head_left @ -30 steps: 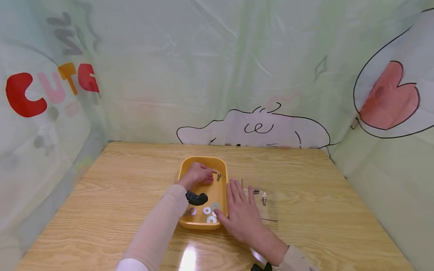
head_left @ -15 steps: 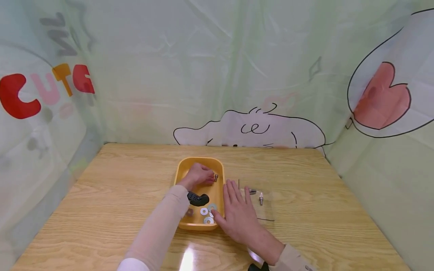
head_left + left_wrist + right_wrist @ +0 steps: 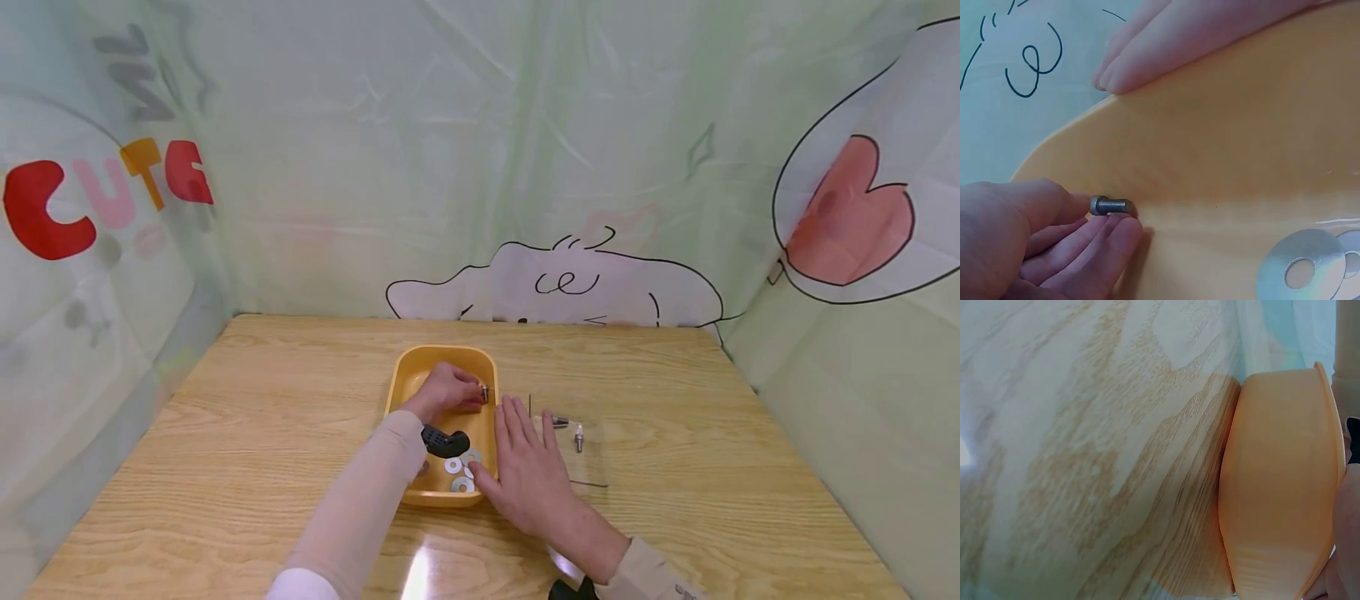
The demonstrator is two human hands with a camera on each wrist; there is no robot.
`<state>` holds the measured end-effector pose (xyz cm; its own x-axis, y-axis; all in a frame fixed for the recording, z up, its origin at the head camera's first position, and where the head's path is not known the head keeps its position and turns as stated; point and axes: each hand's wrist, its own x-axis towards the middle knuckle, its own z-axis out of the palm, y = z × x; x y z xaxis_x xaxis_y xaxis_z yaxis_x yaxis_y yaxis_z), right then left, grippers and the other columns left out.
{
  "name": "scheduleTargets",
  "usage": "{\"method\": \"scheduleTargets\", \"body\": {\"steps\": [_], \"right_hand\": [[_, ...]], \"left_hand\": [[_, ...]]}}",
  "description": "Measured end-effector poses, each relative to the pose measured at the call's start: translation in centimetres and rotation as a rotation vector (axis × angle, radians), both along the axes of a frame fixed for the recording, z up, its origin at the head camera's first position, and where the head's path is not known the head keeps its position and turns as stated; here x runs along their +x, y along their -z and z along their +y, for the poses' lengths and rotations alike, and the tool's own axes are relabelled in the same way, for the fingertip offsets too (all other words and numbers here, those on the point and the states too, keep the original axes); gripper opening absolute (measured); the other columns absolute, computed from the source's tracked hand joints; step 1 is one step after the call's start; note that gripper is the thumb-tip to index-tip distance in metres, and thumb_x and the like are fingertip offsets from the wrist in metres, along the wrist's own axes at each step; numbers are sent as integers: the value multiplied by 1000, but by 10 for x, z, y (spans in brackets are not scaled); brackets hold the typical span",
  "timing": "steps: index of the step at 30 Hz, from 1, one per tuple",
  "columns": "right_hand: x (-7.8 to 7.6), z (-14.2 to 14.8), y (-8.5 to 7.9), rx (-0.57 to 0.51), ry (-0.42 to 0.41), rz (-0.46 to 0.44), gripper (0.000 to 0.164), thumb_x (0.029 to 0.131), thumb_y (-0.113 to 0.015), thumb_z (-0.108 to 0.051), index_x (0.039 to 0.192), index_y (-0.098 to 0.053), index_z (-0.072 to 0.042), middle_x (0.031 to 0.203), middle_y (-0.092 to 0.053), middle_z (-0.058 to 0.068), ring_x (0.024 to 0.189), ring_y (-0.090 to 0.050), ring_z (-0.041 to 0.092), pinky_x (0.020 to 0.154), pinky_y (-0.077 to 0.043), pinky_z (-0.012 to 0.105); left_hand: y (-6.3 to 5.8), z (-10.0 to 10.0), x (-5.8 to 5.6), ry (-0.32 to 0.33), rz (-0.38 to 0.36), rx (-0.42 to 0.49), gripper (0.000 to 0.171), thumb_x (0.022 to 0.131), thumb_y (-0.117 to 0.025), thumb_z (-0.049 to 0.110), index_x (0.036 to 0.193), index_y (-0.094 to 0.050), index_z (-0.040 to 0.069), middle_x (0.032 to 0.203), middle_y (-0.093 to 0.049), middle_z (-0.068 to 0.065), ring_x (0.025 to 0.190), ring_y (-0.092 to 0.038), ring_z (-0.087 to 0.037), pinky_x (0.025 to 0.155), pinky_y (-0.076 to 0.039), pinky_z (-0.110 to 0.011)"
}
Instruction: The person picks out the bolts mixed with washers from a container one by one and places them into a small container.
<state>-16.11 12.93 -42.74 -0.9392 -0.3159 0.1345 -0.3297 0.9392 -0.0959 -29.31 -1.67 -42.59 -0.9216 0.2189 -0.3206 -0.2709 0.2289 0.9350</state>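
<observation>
Bolt [image 3: 1111,205] is seen in yellow tray [image 3: 442,500], just right of the nearer left hand [image 3: 447,390]: head at thumb tip, shank pointing away, fingers bent below; pinch can't be confirmed. Tray's right rim is touched by right hand [image 3: 531,473], fingers straight, thumb spread.

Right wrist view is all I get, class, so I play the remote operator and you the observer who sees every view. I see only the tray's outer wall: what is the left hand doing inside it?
Observer: The left hand has its fingers curled about a short metal bolt inside the orange tray.
Operator: Does anything flat lie in there?
Observer: Yes, round metal washers lie at the end nearest the person.
Operator: And to the tray's right?
Observer: Small metal pieces, too small for me to identify.
</observation>
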Motion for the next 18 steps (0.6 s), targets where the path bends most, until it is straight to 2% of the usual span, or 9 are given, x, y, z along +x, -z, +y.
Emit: {"method": "scheduleTargets", "body": {"steps": [7, 18], "right_hand": [[0, 0, 0, 1, 3, -16, 84, 99, -40, -59, 153, -27, 3, 164, -21, 19, 154, -13, 33, 123, -11, 64], [0, 0, -1, 11, 3, -18, 85, 99, -38, -61, 153, -27, 3, 164, -20, 18, 154, -13, 33, 124, -11, 63]], "left_hand": [[0, 3, 4, 31, 15, 33, 24, 93, -64, -2, 115, -68, -8, 109, -72, -24, 98, -73, -33, 92, -59, -39], [2, 7, 6, -11, -5, 59, 21, 93, -65, 0, 112, -70, -5, 106, -73, -21, 96, -74, -33, 90, -60, -39]]}}
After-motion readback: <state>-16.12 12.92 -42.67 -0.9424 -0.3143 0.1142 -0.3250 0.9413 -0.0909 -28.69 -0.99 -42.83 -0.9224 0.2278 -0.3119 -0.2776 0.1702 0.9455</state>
